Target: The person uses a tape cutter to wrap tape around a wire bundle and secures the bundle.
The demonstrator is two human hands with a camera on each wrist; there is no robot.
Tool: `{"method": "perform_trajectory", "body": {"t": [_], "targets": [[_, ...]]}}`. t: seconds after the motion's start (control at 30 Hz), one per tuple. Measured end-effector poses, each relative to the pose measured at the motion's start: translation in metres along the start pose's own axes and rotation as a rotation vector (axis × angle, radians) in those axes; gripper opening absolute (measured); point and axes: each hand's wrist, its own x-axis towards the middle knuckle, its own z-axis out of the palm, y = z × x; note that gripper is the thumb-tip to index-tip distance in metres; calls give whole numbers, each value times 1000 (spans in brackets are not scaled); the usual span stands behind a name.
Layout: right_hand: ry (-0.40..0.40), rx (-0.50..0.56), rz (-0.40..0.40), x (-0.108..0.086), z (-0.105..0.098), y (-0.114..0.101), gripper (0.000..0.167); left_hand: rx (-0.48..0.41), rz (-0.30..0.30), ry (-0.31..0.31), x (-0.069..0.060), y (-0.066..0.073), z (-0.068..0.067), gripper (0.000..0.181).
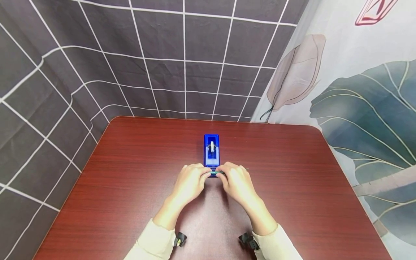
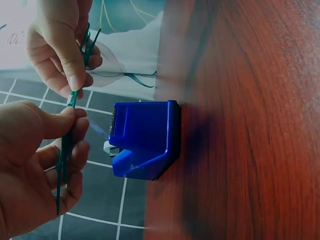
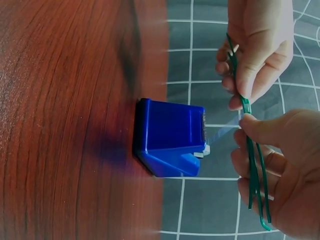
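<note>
A blue tape dispenser (image 1: 212,161) stands upright on the table, with a small pale tape roll (image 1: 212,146) in it. Just above its front end, my left hand (image 1: 191,180) and right hand (image 1: 238,184) meet, thumbs close together. Between thumb and fingers, both pinch one bundle of thin green strands (image 3: 254,170), whose exact kind I cannot tell. The loose ends spread along the fingers of each hand. A clear strip of tape (image 3: 225,129) stretches from the dispenser to the bundle's middle, where a shiny band shows between the thumbs.
The reddish-brown wooden table (image 1: 146,151) has rounded far corners. Behind it and to the left hangs a dark grey checked curtain (image 1: 159,39); a pale leaf-patterned curtain (image 1: 344,47) hangs on the right. Small black devices (image 1: 180,239) sit at both wrists.
</note>
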Motion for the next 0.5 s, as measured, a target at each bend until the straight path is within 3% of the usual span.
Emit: {"method": "perform_trajectory", "body": {"t": [0.23, 0.5], "targets": [[-8, 10, 14, 1, 0, 0, 8, -82, 13, 58, -1, -4, 3, 10], [-79, -62, -15, 1, 2, 1, 7, -98, -10, 84, -2, -5, 6, 9]]}}
